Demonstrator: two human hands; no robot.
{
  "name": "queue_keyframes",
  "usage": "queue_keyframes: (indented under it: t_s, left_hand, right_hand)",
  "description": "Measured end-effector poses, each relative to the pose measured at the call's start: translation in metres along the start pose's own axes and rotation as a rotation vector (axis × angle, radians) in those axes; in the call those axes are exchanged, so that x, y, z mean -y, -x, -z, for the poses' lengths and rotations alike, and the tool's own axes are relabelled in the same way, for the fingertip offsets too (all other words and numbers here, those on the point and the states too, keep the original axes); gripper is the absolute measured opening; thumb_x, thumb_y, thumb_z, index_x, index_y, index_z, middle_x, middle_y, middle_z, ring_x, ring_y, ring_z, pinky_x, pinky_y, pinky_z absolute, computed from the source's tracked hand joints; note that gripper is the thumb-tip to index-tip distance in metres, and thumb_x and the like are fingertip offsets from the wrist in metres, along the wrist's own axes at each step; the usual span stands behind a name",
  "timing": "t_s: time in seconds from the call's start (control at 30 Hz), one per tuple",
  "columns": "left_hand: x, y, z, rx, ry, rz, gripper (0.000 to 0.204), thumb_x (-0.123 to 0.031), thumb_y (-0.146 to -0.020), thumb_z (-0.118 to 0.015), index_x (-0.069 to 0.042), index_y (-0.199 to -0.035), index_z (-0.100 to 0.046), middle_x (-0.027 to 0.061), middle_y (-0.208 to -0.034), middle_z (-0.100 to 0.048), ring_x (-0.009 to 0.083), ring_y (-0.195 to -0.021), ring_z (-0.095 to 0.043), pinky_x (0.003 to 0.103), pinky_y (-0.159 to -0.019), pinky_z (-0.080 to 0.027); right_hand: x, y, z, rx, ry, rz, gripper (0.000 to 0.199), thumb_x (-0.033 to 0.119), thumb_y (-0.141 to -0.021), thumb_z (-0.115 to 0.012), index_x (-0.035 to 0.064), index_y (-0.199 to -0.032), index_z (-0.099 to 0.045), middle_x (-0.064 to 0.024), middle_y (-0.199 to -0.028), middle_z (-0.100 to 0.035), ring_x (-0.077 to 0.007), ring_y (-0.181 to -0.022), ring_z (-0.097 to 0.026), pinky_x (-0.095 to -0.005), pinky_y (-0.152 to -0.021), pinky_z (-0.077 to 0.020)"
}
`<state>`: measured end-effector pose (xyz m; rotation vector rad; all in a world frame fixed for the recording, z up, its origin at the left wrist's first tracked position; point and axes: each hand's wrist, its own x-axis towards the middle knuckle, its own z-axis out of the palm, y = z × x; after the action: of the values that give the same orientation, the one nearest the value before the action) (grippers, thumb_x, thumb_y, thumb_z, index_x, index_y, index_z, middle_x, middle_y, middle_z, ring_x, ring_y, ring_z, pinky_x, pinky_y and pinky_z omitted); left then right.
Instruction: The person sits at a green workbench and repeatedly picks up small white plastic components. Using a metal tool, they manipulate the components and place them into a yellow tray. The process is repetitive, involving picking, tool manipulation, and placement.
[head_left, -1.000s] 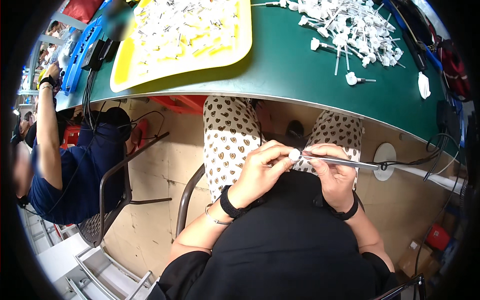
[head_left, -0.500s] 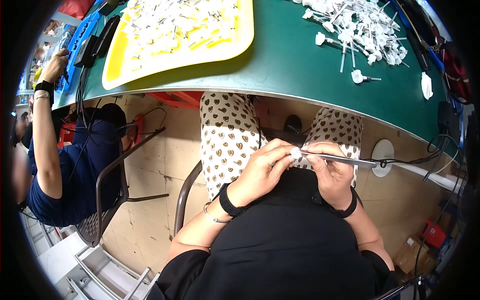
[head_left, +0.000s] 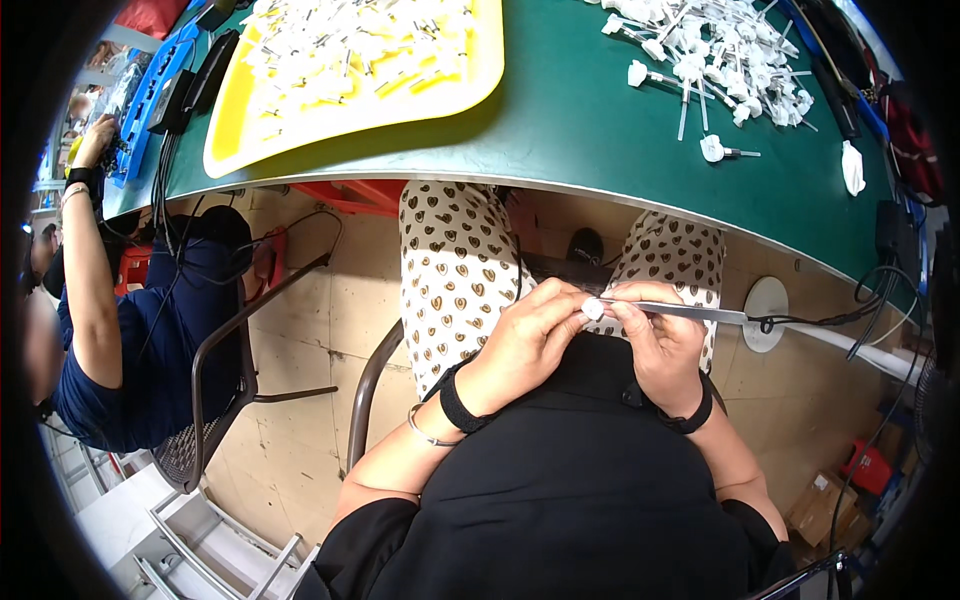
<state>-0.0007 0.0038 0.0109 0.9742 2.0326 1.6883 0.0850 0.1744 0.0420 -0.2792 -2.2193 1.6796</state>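
Grip: your left hand (head_left: 525, 345) pinches a small white round plastic cap (head_left: 593, 309) in your lap, below the green bench (head_left: 600, 110); your right hand (head_left: 655, 345) holds a thin metal probe (head_left: 690, 313) against it. Judged step: seating. Next needs steady alignment.

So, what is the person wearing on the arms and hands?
Both hands, left hand and right hand, are bare, without gloves. Each wrist carries a black band; the left forearm also has a thin metal bangle. Black sleeves end near the elbows.
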Motion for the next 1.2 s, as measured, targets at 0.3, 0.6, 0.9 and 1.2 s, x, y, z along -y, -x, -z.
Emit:
queue_keyframes:
  t_s: [0.3, 0.6, 0.9, 1.2]
  left_hand:
    - [0.004, 0.002, -0.001, 0.027, 0.01, 0.001, 0.022, 0.003, -0.096, -0.069, -0.001, -0.118, -0.072, 0.0127, -0.103, -0.067, 0.0309, -0.093, -0.07, 0.037, -0.08, -0.057]
    - [0.006, 0.003, -0.001, 0.034, -0.014, 0.003, 0.02, 0.003, -0.096, -0.069, -0.002, -0.116, -0.071, 0.0126, -0.103, -0.067, 0.0323, -0.095, -0.07, 0.039, -0.08, -0.057]
    - [0.01, 0.005, -0.004, 0.023, 0.031, -0.006, 0.021, 0.002, -0.096, -0.07, -0.001, -0.117, -0.072, 0.0115, -0.104, -0.068, 0.0286, -0.095, -0.07, 0.036, -0.081, -0.057]
    - [0.009, 0.004, -0.006, 0.004, 0.058, 0.018, 0.014, -0.004, -0.098, -0.074, 0.001, -0.111, -0.075, 0.0119, -0.101, -0.072, 0.0237, -0.092, -0.071, 0.033, -0.08, -0.057]
  right_hand:
    - [0.002, -0.002, 0.002, 0.027, 0.027, 0.008, 0.006, 0.0, -0.098, -0.071, -0.0044, -0.103, -0.072, -0.0119, -0.095, -0.075, -0.0187, -0.081, -0.071, -0.0304, -0.072, -0.0565]
    - [0.003, -0.005, 0.004, 0.088, 0.159, 0.1, 0.006, 0.001, -0.099, -0.068, -0.0028, -0.102, -0.072, -0.0113, -0.096, -0.075, -0.0206, -0.083, -0.072, -0.0322, -0.072, -0.0561]
    - [0.002, 0.001, 0.005, 0.066, -0.105, -0.159, 0.007, 0.002, -0.1, -0.071, -0.0029, -0.104, -0.072, -0.0097, -0.095, -0.074, -0.0149, -0.083, -0.071, -0.0285, -0.073, -0.0566]
    - [0.004, 0.003, 0.008, 0.035, -0.013, 0.037, 0.011, 0.003, -0.097, -0.075, -0.002, -0.106, -0.071, -0.013, -0.1, -0.075, -0.022, -0.09, -0.072, -0.0333, -0.08, -0.0572]
